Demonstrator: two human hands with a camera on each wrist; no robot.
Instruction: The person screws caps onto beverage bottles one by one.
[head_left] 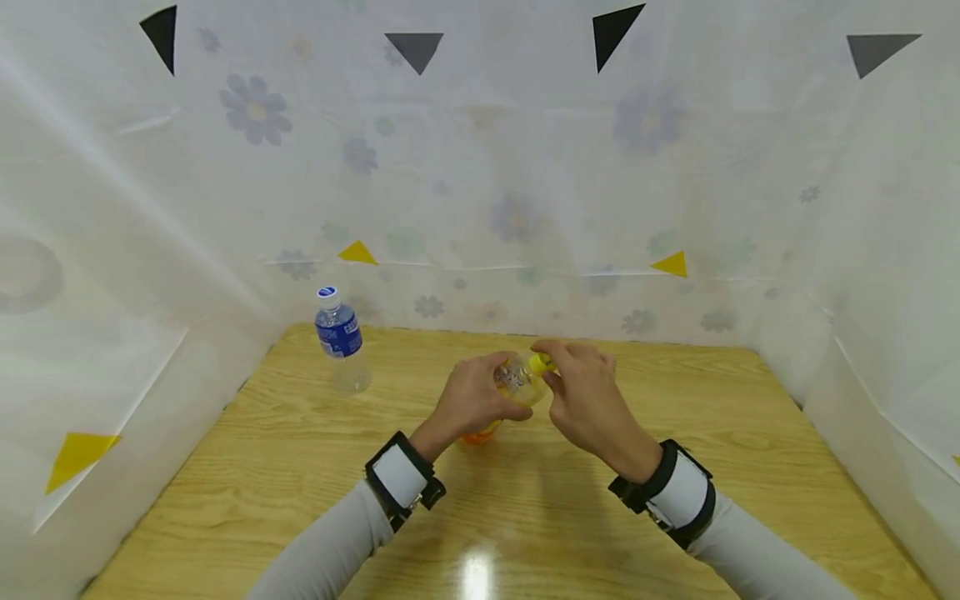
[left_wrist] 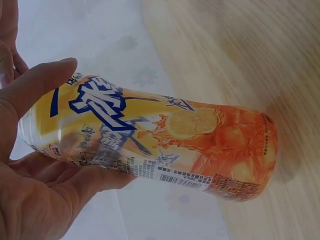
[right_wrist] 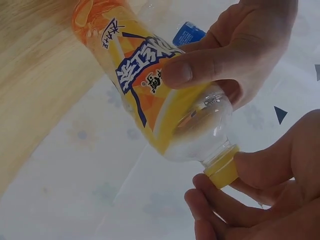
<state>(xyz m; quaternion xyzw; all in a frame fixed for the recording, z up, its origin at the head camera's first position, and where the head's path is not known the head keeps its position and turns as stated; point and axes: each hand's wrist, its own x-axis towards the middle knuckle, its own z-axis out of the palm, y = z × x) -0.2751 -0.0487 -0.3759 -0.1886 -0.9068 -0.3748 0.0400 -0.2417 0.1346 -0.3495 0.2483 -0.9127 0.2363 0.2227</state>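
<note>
An iced tea bottle (left_wrist: 165, 135) with an orange and yellow label leans over the table, its yellow cap (right_wrist: 223, 169) toward the right. My left hand (head_left: 474, 390) grips its upper body, thumb on one side and fingers round the other. With thumb and fingertips, my right hand (head_left: 588, 404) pinches the cap, which sits on the bottle's neck in the right wrist view. The clear shoulder below the neck shows no liquid. In the head view, my left hand hides much of the label.
A clear bottle (head_left: 339, 333) with a blue label and white cap stands upright at the back left of the wooden table (head_left: 675, 400). White patterned sheeting (head_left: 480, 167) rises behind the table and along both sides.
</note>
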